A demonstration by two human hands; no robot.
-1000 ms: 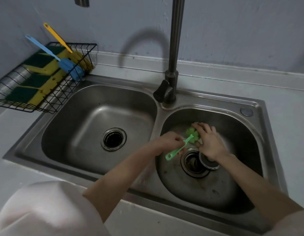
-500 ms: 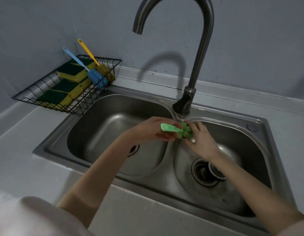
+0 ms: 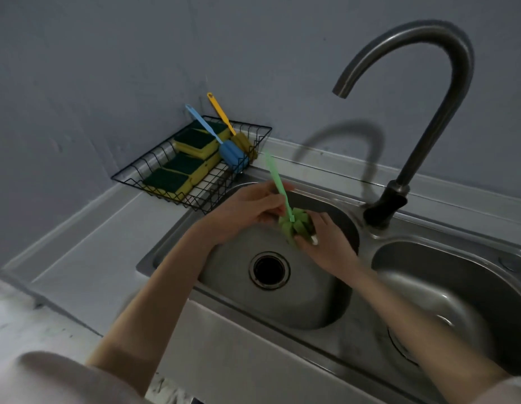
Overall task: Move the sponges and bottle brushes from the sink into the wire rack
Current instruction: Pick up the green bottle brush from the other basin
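While left hand (image 3: 247,211) pinches green brush (image 3: 288,212) by handle, right hand (image 3: 326,243) cups its sponge head; brush held over left basin of sink (image 3: 171,246), handle tip pointing toward rack (image 3: 195,167). Rack at back left corner of counter (image 3: 87,246) holds three sponges (image 3: 182,166), blue brush (image 3: 224,148), yellow brush (image 3: 233,132). Both basins look bare. Judgement: task nearly done, green brush last to go.

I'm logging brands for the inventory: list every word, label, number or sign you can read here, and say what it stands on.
None: no readable text shows on the green plastic bottle brush, the yellow-and-green sponges, the black wire rack, the curved metal faucet or the steel double sink.
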